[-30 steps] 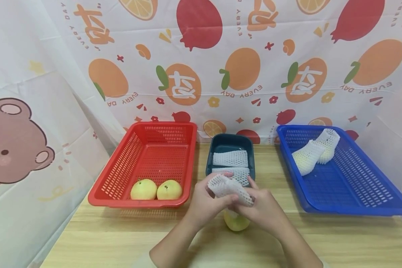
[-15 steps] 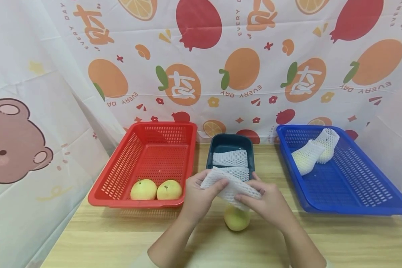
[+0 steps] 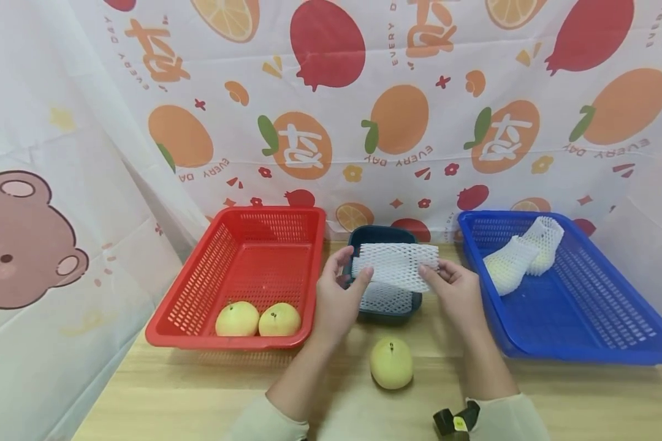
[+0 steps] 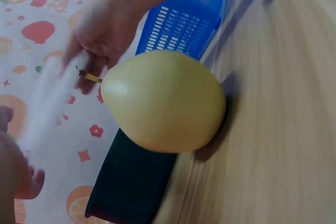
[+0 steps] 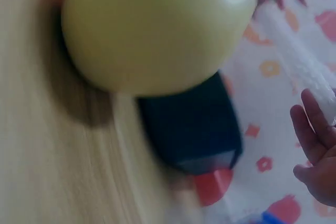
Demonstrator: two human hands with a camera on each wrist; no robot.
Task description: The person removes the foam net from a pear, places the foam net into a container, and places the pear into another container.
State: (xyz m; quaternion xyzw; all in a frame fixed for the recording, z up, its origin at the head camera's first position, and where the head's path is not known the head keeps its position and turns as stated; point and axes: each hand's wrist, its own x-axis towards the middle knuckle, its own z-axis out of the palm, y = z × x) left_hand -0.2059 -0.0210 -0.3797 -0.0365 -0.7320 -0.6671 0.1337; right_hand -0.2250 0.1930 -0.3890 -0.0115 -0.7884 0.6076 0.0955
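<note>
Head view: showing a white foam sleeve point(image 3: 399, 260) held up overlapping the dark tray point(image 3: 388, 316), likely light, soft, springy and prone to tearing, so best taken gently near both ends. Pinching its right end with the fingers of the right hand point(image 3: 459, 295); laying the thumb of the left hand point(image 3: 338, 298) over its left end, though cannot tell whether pinched there. Then, before the dark tray, a bare pear point(image 3: 391, 363) on the desk point(image 3: 198, 392); left of that tray, a red basket point(image 3: 226, 342); right, a blue basket point(image 3: 590, 352).
</note>
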